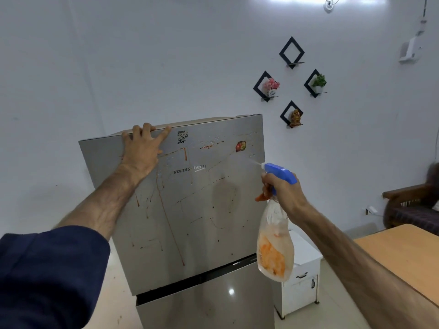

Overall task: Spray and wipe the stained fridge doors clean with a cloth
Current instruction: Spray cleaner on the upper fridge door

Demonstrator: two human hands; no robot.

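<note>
A silver two-door fridge stands in front of me. Its upper door is streaked with orange-red drips and beaded with spray droplets near the top. The lower door looks plain. My left hand rests on the upper door's top edge, fingers hooked over it. My right hand grips a clear spray bottle with a blue trigger head, its nozzle aimed at the door's upper right, a fine mist leaving it. Something orange shows through the bottle and below my fingers. No separate cloth is in view.
A small white cabinet stands right of the fridge. A wooden table fills the lower right corner, with a dark armchair behind it. Black diamond wall shelves with ornaments hang on the wall above.
</note>
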